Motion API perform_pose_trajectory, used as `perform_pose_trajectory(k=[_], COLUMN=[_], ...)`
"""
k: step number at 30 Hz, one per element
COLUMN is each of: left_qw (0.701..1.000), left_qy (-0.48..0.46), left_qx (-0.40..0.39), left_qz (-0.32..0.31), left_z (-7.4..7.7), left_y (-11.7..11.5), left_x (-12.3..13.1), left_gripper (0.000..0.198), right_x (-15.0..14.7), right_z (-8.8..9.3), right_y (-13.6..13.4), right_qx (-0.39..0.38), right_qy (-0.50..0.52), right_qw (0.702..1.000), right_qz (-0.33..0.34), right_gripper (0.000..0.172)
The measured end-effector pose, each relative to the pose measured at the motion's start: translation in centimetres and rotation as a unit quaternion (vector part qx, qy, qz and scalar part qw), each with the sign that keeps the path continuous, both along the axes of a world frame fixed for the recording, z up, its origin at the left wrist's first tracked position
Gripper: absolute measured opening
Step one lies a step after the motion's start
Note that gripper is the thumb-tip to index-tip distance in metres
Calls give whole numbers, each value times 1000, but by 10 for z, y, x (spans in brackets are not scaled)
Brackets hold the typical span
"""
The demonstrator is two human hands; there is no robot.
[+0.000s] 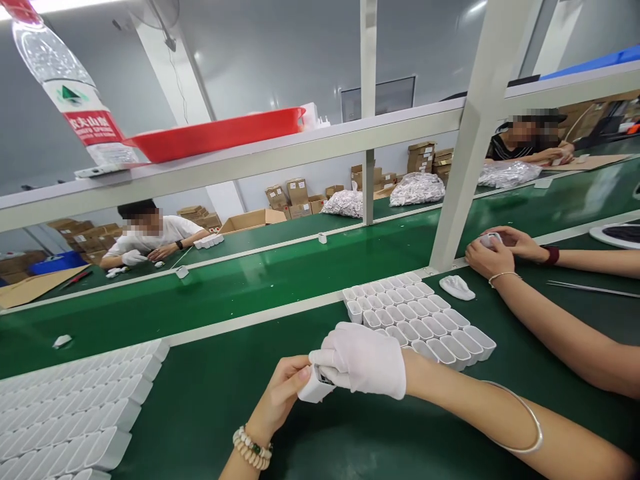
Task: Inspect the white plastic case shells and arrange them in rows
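Note:
Between my two hands, above the dark green bench, is a small white plastic housing [314, 388] with dark parts showing at its open end. My bare left hand [289, 389], with a beaded bracelet at the wrist, grips its left side. A white glove covers my right hand [361, 359], whose fingers are closed at the housing's open end; whether they pinch a separate part there is hidden. Behind the glove stand rows of open white housings [430, 327]. More white housings [75, 407] fill the left side of the bench in tight rows.
A green conveyor belt [260, 273] runs behind the bench, carrying a few white pieces. A co-worker's hands [493, 252] hold a white part at right, near a crumpled white glove [457, 288] and tweezers [593, 289]. Overhead, a shelf holds a red tray [220, 135] and a water bottle [75, 93].

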State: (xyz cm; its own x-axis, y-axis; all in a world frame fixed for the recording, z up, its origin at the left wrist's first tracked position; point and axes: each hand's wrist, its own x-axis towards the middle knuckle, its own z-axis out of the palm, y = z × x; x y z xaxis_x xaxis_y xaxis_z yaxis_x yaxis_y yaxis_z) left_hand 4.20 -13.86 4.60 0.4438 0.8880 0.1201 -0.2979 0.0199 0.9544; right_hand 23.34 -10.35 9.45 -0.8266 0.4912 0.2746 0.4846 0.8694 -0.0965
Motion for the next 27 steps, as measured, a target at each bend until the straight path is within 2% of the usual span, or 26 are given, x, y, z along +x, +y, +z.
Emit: perform_pose_trajectory(k=[2, 4, 7, 10, 17, 23, 27], left_qw=[1000, 1000, 1000, 1000, 999, 998, 997], left_qy=[-5, -7, -1, 5, 29, 56, 68], left_qx=[0, -2, -5, -10, -14, -20, -22], left_qz=[-3, -6, -17, -21, -25, -28, -29], left_z=[-1, -2, -3, -4, -2, 1, -1], left_y=[0, 0, -2, -2, 3, 3, 5], left_x=[-1, -2, -2, -3, 0, 3, 3], left_gripper=[47, 51, 56, 57, 56, 53, 50], right_x=[3, 7, 13, 15, 11, 7, 8], right_z=[2, 4, 6, 6, 2, 3, 5], right_y=[-1, -1, 0, 0, -1, -6, -5], right_qx=[-83, -182, -251, -253, -216, -209, -214], right_qy=[37, 84, 114, 120, 83, 23, -2], right_qw=[996, 980, 960, 959, 972, 977, 976], right_qz=[1, 12, 42, 52, 28, -46, -51], right_gripper=[29, 32, 32, 30, 23, 26, 27])
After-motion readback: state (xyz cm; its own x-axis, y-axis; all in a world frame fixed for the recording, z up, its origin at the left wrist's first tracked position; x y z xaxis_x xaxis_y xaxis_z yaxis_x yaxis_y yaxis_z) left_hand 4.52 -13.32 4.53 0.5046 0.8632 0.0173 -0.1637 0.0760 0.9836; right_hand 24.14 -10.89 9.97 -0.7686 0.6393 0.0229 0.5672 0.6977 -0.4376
